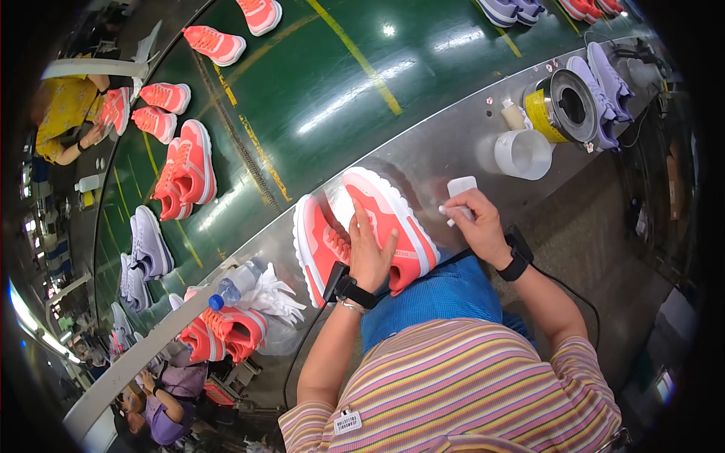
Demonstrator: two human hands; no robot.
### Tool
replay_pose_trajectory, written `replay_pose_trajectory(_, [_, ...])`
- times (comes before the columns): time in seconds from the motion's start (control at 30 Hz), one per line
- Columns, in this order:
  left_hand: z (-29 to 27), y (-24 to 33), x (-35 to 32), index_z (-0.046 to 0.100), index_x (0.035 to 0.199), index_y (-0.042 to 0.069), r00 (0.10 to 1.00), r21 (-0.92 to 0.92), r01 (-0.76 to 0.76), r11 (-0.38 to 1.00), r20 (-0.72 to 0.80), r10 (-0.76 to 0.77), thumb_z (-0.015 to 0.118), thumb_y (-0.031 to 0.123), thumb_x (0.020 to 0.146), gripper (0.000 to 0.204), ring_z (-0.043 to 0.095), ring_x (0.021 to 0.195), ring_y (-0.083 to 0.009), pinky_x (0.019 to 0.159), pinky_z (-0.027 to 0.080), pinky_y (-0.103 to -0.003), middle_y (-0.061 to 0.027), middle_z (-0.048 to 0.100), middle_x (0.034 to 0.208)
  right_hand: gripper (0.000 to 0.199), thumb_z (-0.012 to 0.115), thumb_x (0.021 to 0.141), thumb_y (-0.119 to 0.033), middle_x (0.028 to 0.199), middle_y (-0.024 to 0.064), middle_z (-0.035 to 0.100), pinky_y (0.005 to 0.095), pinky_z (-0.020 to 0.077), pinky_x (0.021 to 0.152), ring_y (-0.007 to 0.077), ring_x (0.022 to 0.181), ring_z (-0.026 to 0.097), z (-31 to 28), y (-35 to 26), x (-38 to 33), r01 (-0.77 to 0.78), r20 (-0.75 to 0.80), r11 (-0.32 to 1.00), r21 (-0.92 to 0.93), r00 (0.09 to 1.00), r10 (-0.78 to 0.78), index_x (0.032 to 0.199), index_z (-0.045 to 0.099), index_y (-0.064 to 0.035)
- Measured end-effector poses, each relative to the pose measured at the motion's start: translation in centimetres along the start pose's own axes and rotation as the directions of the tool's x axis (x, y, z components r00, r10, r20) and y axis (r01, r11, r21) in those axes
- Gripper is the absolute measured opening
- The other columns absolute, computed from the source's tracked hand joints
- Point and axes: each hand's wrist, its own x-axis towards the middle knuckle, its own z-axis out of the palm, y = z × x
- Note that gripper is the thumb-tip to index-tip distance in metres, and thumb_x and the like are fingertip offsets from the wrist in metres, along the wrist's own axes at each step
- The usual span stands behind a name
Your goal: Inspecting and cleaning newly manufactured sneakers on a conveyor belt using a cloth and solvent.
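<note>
Two coral running shoes with white soles lie at the near edge of the metal bench. My left hand [370, 253] holds the right-hand coral shoe [389, 219], which lies on its side; the fingers stretch over its upper. Against it lies the second coral shoe [317, 245], its laces partly behind my left hand. To the right, apart from the shoes, my right hand [482, 230] pinches a small white stick-like tool [448, 212]; its tip is too small to make out. Just beyond those fingers is a flat white piece [462, 186] on the metal.
Beyond the metal ledge [461, 143], a green belt [310, 98] carries coral and lilac shoes. A white cup [522, 155], a round tin [563, 106] and lilac shoes [604, 90] stand right. White gloves [273, 294] and a bottle [234, 287] lie left. Co-workers sit across and left.
</note>
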Motion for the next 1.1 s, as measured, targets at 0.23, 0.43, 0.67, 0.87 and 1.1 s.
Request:
replay_pose_trajectory(0.23, [-0.5, -2.0, -1.7, 0.001, 0.138, 0.000, 0.993, 0.087, -0.068, 0.994, -0.088, 0.075, 0.056, 0.017, 0.083, 0.079, 0.039, 0.110, -0.0400, 0.094, 0.033, -0.041, -0.0314, 0.032, 0.121, 0.008, 0.062, 0.075, -0.002, 0.081, 0.0060, 0.054, 0.0253, 0.0430, 0.061, 0.0144, 0.069, 0.053, 1.7, -1.2, -3.5, 0.148, 0.112, 0.987, -0.056, 0.984, -0.141, 0.083, 0.061, -0.0033])
replay_pose_trajectory(0.43, [-0.1, -2.8, -2.0, 0.004, 0.137, -0.003, 0.995, 0.055, -0.059, 0.997, -0.072, 0.063, 0.055, 0.018, 0.083, 0.077, 0.042, 0.105, -0.0402, 0.093, 0.033, -0.042, -0.0306, 0.037, 0.116, 0.013, 0.061, 0.069, -0.002, 0.078, 0.0077, 0.052, 0.0343, 0.0394, 0.070, 0.0252, 0.078, 0.051, 5.1, -0.2, -7.1, 0.396, 0.328, 0.907, -0.145, 0.884, -0.333, 0.081, 0.061, -0.0073])
replay_pose_trajectory(0.67, [0.2, -3.4, -1.5, 0.005, 0.137, -0.002, 0.988, 0.107, -0.086, 0.991, -0.121, 0.099, 0.056, 0.018, 0.082, 0.078, 0.045, 0.096, -0.0402, 0.086, 0.037, -0.043, -0.0307, 0.041, 0.108, 0.013, 0.064, 0.067, -0.002, 0.073, 0.0060, 0.049, 0.0342, 0.0378, 0.067, 0.0236, 0.075, 0.049, 5.9, 1.5, -10.1, 0.523, 0.332, 0.772, -0.362, 0.846, -0.417, 0.078, 0.060, -0.0081])
replay_pose_trajectory(0.87, [-0.7, -1.5, 0.1, 0.008, 0.140, 0.008, 0.997, 0.256, -0.048, 0.965, -0.052, 0.064, 0.059, 0.030, 0.078, 0.083, 0.048, 0.083, -0.0411, 0.079, 0.040, -0.043, -0.0336, 0.041, 0.097, 0.010, 0.061, 0.072, -0.001, 0.075, 0.0066, 0.051, 0.0299, 0.0396, 0.065, 0.0207, 0.071, 0.051, 5.0, 0.3, -10.6, 0.265, 0.057, 0.931, -0.250, 0.964, -0.259, 0.080, 0.060, -0.0052])
replay_pose_trajectory(1.1, [-1.0, 2.0, 2.7, 0.005, 0.141, 0.020, 0.996, 0.443, 0.089, 0.892, -0.014, -0.092, 0.054, 0.033, 0.080, 0.079, 0.046, 0.091, -0.0495, 0.083, 0.039, -0.048, -0.0399, 0.034, 0.106, 0.007, 0.062, 0.077, -0.007, 0.080, 0.0069, 0.054, 0.0258, 0.0420, 0.066, 0.0163, 0.073, 0.053, 6.4, 2.0, -10.0, -0.060, -0.205, 0.992, 0.111, 0.975, 0.082, 0.083, 0.061, -0.0021])
